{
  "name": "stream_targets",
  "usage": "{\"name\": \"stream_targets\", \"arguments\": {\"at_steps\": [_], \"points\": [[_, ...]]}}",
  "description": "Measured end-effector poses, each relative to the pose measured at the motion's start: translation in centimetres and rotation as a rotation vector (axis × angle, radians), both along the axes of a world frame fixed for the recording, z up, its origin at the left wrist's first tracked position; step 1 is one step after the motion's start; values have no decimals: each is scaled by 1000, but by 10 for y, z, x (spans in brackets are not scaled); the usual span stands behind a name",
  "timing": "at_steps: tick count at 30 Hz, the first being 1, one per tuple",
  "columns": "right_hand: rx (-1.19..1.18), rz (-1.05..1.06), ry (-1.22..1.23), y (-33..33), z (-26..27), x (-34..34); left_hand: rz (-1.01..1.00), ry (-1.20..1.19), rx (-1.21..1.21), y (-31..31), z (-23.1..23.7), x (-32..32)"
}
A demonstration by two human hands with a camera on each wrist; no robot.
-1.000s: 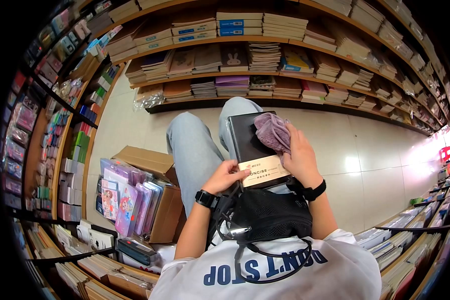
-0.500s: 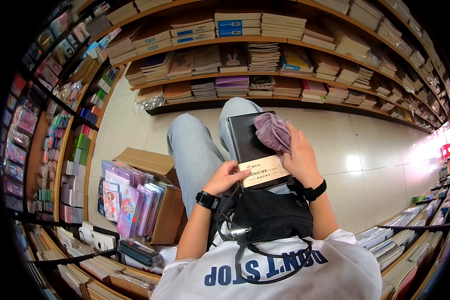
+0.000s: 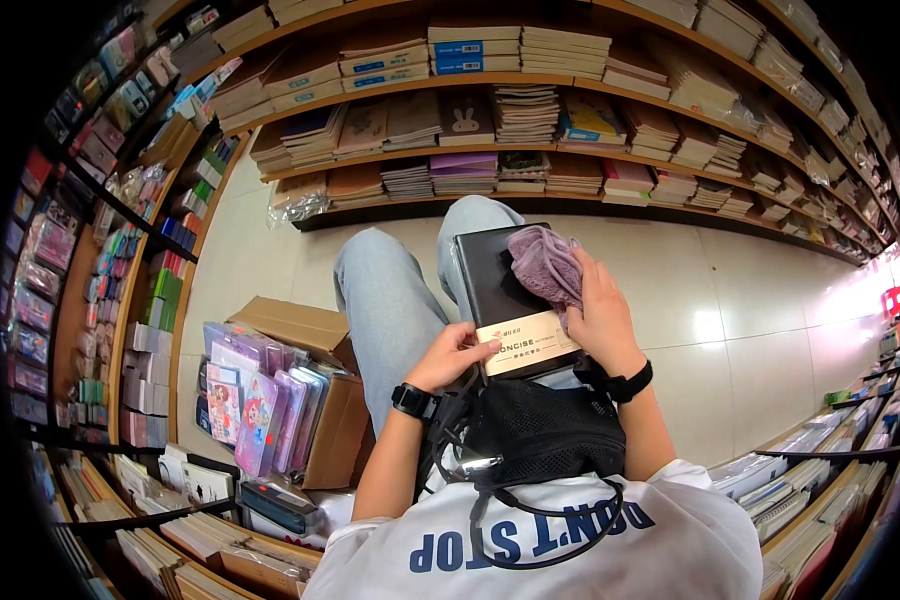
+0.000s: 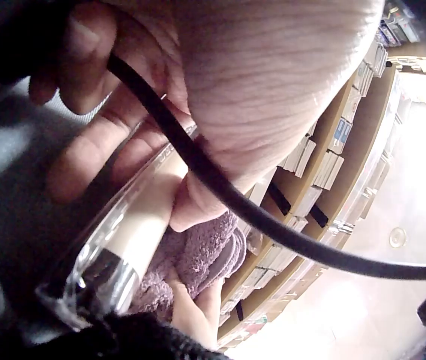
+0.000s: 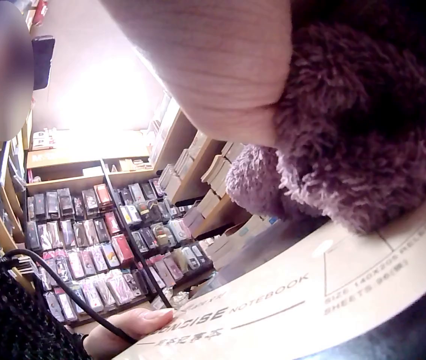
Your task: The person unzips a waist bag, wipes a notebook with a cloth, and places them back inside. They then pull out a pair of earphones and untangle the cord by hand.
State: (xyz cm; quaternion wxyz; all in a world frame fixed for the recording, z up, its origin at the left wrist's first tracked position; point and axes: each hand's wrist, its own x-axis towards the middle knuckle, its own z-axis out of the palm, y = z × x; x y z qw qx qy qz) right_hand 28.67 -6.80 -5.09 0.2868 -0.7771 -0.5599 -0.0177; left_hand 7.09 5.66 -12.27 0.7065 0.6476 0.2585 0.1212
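A black notebook [image 3: 481, 265] with a cream paper band reading "CONCISE NOTEBOOK" rests across the person's lap. At its left edge the left hand [image 3: 446, 356] grips it, thumb over the band. The left wrist view has the fingers on the underside and clear plastic wrap around the notebook's end [image 4: 115, 274]. With the right hand [image 3: 605, 318] the person holds a bunched purple cloth [image 3: 546, 262] on the notebook's upper right part. Up close in the right wrist view, the fluffy cloth [image 5: 370, 127] lies over the printed band [image 5: 265, 311]; most right-hand fingers are hidden there.
An open cardboard box [image 3: 332, 430] with plastic-wrapped, colourful notebooks [image 3: 260, 420] stands left of the legs. Shelves of stacked books [image 3: 530, 110] run across the front, and more shelves [image 3: 135, 300] line the left. A black mesh pouch [image 3: 545, 430] with a cable sits at the waist.
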Motion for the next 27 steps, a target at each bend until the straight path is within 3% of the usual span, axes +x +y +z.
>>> {"name": "stream_targets", "arguments": {"at_steps": [27], "points": [[20, 13, -1, 0, -1, 1, -13, 9, 24, -1, 7, -1]]}}
